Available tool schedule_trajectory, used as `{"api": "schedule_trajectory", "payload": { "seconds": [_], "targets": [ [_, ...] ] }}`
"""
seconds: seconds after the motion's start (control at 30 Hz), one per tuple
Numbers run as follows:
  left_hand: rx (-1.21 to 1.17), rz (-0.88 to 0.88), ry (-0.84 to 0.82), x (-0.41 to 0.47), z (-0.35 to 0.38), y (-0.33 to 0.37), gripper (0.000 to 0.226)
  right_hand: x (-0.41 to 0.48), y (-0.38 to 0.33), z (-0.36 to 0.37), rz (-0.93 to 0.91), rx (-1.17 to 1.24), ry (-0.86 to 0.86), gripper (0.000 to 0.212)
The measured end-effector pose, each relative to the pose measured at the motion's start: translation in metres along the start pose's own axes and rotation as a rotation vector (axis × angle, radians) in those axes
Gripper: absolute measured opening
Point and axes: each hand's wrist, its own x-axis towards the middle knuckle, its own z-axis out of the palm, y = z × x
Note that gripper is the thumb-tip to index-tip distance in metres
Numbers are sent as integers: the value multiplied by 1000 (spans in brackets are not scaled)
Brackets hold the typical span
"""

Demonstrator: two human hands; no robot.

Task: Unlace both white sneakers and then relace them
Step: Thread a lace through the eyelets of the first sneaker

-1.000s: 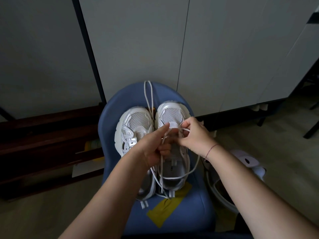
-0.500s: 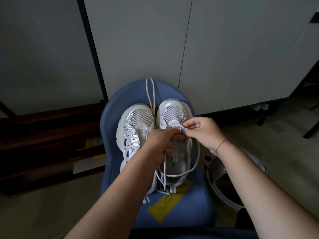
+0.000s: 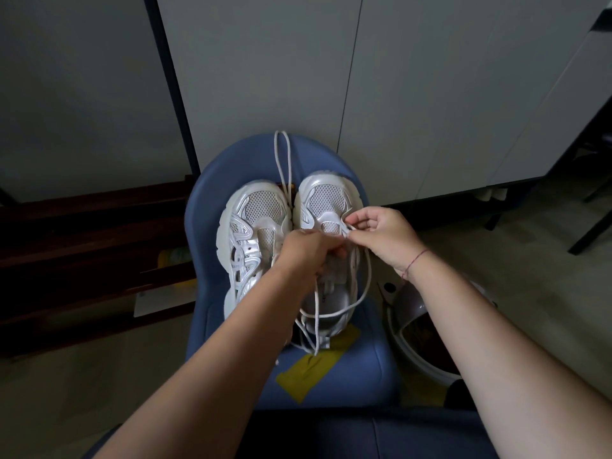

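Note:
Two white sneakers stand side by side, toes away from me, on a blue chair seat (image 3: 205,210). The left sneaker (image 3: 251,223) is partly hidden by my left forearm. My left hand (image 3: 308,253) is closed on the right sneaker (image 3: 326,200) at its tongue and lace. My right hand (image 3: 381,233) pinches the white lace (image 3: 364,286) at a front eyelet on that shoe. The lace loops down past the heel. Another loose lace (image 3: 281,160) lies between the toes, running up the chair back.
A yellow patch (image 3: 314,366) marks the seat in front of the heels. A white round bin (image 3: 420,346) stands on the floor at the right. Dark wooden shelving (image 3: 82,260) is at the left, grey panels behind. A dark leg (image 3: 589,226) stands far right.
Both hands have shifted slightly toward the toe of the right sneaker. The right hand has moved up to the front eyelet, still pinching the lace.

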Motion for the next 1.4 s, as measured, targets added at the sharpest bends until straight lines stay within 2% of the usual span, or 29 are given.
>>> {"api": "schedule_trajectory", "payload": {
  "seconds": [0.13, 0.27, 0.5, 0.63, 0.73, 0.87, 1.03, 1.1, 1.27, 1.33, 1.4],
  "targets": [
    [248, 24, -123, -30, -18, -5, 18, 2, 0, 0, 17, 10, 0, 25],
    [373, -144, -329, -49, -44, -20, 27, 2, 1, 5, 19, 41, 25, 24],
    [489, -282, -385, -66, -56, -50, 21, 0, 5, 12, 38, 64, 64, 23],
    [662, -333, -529, -87, -44, -80, 22, 0, 1, 6, 29, 11, 31, 22],
    [633, -329, -449, -92, -40, -88, 20, -1, 3, 7, 28, 4, 61, 21],
    [677, -96, -254, -79, -46, -55, 22, -3, 9, 11, 18, 57, 101, 20],
    [486, 146, -17, -68, -37, -16, 22, -2, 9, 7, 24, 63, 63, 20],
    [453, 153, -1, -64, -29, -17, 20, -3, 8, 7, 26, 87, 46, 19],
    [561, 79, 15, -55, -10, -31, 28, -4, 9, 8, 20, 137, 33, 21],
    [455, 2, 5, -50, -9, -38, 23, -3, 9, 9, 26, 148, 31, 21],
    [233, -58, -13, -51, -7, -42, 18, -1, 8, 11, 27, 144, 32, 20]
  ]
}}
